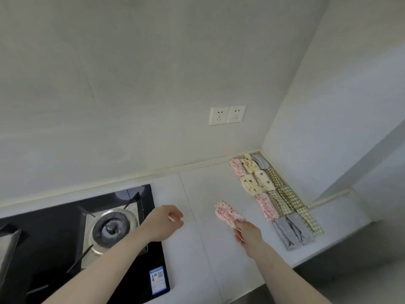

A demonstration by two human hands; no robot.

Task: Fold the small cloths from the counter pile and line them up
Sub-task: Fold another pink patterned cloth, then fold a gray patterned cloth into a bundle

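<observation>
Our right hand [248,232] pinches the near end of a folded pink floral cloth [228,212], fingers curled round it, the cloth raised just above the counter [197,249] and pointing toward the back wall. Our left hand [167,220] holds nothing; its fingers hang loosely curled over the counter, just beside the hob's right edge.

Surface: a pale grey-white counter with thin seams, meeting a pale wall [131,84] along a cream strip. A side wall [339,106] closes the corner to the right.

Folded cloths [274,194], laid in close rows along the side wall from the corner toward us. We count about thirteen: two pink floral, four cream with dark spots, four green check, three plain grey. Some of them overlap, so the count is approximate.

Wall sockets [226,115]: two, side by side on the back wall.

Gas hob [76,238]: black glass, set into the counter at left. One burner [111,229] shows whole with its metal ring and pan support; a second support is cut off at the left edge. A blue label [158,279] sits at the hob's near right corner, its print too small to read.

Both forearms run out of the bottom of the view.
</observation>
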